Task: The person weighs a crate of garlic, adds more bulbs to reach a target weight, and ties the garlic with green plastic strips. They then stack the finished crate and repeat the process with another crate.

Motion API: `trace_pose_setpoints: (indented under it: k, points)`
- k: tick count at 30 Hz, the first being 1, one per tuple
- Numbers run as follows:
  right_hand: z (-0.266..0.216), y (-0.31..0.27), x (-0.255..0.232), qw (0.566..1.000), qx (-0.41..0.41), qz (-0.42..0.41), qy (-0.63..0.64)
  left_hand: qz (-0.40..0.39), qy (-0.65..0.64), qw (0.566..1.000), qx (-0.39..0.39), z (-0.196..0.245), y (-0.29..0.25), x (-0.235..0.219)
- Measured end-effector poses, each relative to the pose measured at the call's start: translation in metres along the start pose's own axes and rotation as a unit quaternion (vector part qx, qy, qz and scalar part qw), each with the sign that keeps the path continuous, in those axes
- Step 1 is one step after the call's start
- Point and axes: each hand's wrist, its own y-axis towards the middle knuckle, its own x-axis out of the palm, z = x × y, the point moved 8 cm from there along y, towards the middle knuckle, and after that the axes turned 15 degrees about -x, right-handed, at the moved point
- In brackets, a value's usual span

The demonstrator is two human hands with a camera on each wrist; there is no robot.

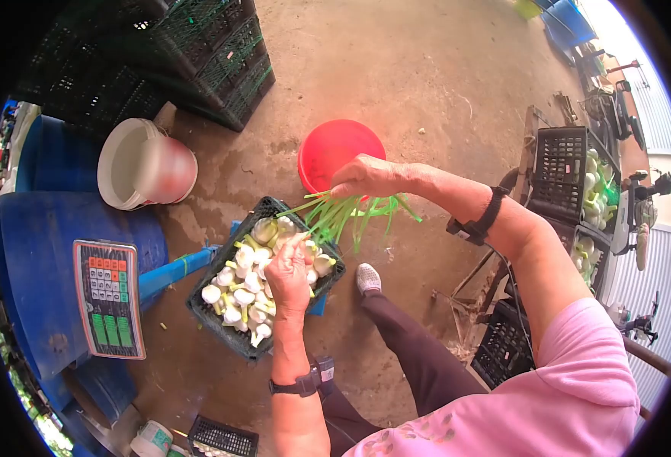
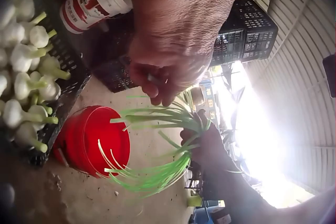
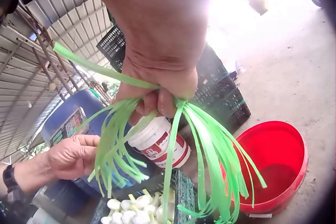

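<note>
right hand (image 1: 364, 177) round seemingly plastic strips (image 3: 203, 127)

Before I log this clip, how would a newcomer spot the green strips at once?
In the head view, find the red bucket beside the dark crate of white bulbs. Overlapping the bucket's lower edge there, the right hand grips the green strips. Unlike the solid bucket and rounded bulbs, they are thin, ribbon-like and bright green, with loose ends splaying out.

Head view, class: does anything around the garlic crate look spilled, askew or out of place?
Slightly. Dark, damp-looking patches mark the floor beside the white bucket, perhaps a spill, and a small yellowish scrap lies loose left of the crate. The garlic bulbs themselves look contained.
</note>
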Motion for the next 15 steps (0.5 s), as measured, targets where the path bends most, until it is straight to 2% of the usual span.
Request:
trace_pose_setpoints:
  k: [1, 3, 4, 5, 6, 7, 9, 10, 11, 12, 13, 14, 15]
  points:
    - [0.003, -0.001, 0.001, 1.000, 0.017, 0.000, 0.004, 0.021, 0.004, 1.000, 0.006, 0.000, -0.005, -0.005]
    - [-0.009, 0.002, -0.001, 0.992, -0.067, -0.033, -0.097, 0.064, 0.011, 0.998, 0.017, -0.003, -0.020, -0.015]
    - [-0.014, 0.002, -0.003, 0.982, -0.109, -0.049, -0.148, 0.068, -0.049, 0.996, -0.043, -0.030, -0.026, -0.028]
    - [-0.006, 0.002, -0.012, 0.977, -0.111, -0.026, -0.180, 0.119, -0.133, 0.975, -0.131, -0.061, -0.036, -0.045]
    - [0.007, 0.001, -0.021, 0.971, -0.113, -0.003, -0.213, 0.178, -0.154, 0.959, -0.158, -0.090, -0.048, -0.068]
    - [0.017, 0.001, -0.031, 0.962, -0.115, 0.019, -0.245, 0.188, -0.259, 0.920, -0.228, -0.133, -0.066, -0.087]
    - [0.042, 0.000, -0.058, 0.955, -0.026, 0.080, -0.283, 0.313, -0.229, 0.841, -0.376, -0.195, -0.126, -0.129]
    - [0.058, 0.000, -0.071, 0.960, 0.012, 0.181, -0.211, 0.339, -0.245, 0.808, -0.414, -0.243, -0.163, -0.146]
    - [0.072, -0.003, -0.082, 0.947, 0.033, 0.290, -0.133, 0.365, -0.240, 0.762, -0.478, -0.276, -0.202, -0.158]
    - [0.077, -0.006, -0.093, 0.917, 0.041, 0.375, -0.129, 0.357, -0.216, 0.721, -0.553, -0.298, -0.235, -0.165]
    - [0.080, -0.005, -0.096, 0.885, 0.052, 0.460, -0.054, 0.311, -0.171, 0.761, -0.542, -0.296, -0.253, -0.166]
    - [0.089, -0.004, -0.096, 0.865, 0.081, 0.493, -0.038, 0.251, -0.156, 0.781, -0.550, -0.299, -0.267, -0.159]
    - [0.123, -0.002, -0.094, 0.862, 0.057, 0.502, -0.036, 0.190, -0.159, 0.807, -0.536, -0.295, -0.277, -0.147]
